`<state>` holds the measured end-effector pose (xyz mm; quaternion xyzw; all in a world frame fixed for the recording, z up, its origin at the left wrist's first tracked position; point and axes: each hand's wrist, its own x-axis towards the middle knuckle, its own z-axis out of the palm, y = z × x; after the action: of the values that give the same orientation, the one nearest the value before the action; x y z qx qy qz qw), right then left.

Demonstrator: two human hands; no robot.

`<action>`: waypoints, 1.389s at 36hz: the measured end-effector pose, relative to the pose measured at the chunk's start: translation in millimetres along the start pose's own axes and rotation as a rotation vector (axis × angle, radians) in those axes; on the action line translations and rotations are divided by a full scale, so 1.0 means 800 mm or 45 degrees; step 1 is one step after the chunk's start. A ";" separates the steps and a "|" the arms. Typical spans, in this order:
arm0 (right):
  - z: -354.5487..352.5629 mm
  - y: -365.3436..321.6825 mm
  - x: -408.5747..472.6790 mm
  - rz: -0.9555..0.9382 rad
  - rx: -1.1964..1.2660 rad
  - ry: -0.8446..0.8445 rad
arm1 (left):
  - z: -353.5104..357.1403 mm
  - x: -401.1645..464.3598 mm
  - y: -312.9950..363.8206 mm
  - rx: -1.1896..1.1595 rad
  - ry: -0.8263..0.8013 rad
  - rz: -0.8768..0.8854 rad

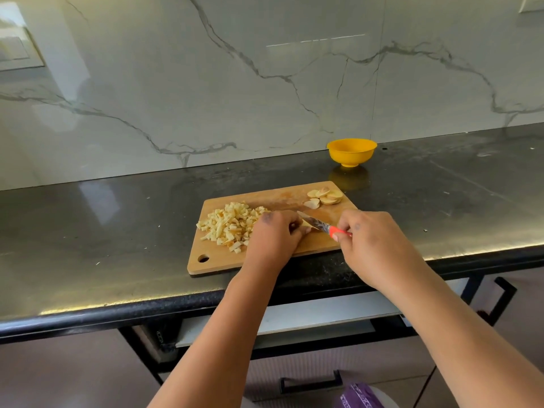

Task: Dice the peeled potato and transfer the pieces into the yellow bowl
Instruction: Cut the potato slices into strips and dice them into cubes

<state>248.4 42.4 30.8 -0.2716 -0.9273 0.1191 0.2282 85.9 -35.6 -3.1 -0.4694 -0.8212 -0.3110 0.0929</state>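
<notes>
The left hand point(275, 232) has its fingers curled down onto a potato piece point(308, 224) at the middle of the board, pinning it. The right hand point(372, 240) grips the red handle of a knife point(319, 225), whose blade angles up and left with its edge on that piece.

The dark counter point(117, 225) runs along a marble wall point(206, 83). A wooden board point(265, 260) sits at the counter's front edge, hanging hole at its near left corner. Diced pieces point(231, 225) are heaped on the board's left half, touching the left hand. A few slices point(325, 197) lie at its far right corner. The yellow bowl point(351, 151) stands near the counter's back edge, beyond that corner, apart from the board.
</notes>
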 end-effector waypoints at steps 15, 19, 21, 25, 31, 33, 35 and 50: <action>0.017 -0.033 -0.007 0.011 -0.243 -0.139 | 0.003 0.003 -0.004 0.061 -0.020 0.056; -0.011 -0.033 -0.003 0.043 -0.313 -0.430 | 0.003 0.005 -0.002 0.049 -0.032 0.022; -0.026 -0.022 -0.006 0.027 -0.331 -0.409 | 0.001 0.004 -0.003 0.039 -0.035 0.029; -0.041 0.008 -0.011 -0.062 -0.162 -0.104 | 0.000 -0.003 -0.005 0.045 -0.049 0.085; -0.027 0.009 -0.010 -0.111 -0.025 0.155 | -0.007 -0.009 -0.004 -0.011 0.075 0.031; -0.017 0.005 -0.010 -0.063 -0.059 0.126 | -0.006 -0.012 -0.004 0.001 0.048 0.036; -0.005 0.002 -0.009 -0.043 -0.054 0.085 | -0.005 -0.014 -0.004 0.025 0.043 0.055; 0.013 -0.010 -0.007 0.001 0.004 0.028 | 0.001 -0.008 -0.004 0.004 0.139 0.072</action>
<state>244.0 31.6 22.4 -0.2728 -0.9245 0.1175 0.2388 87.1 -40.5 -7.8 -0.4745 -0.8019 -0.3321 0.1470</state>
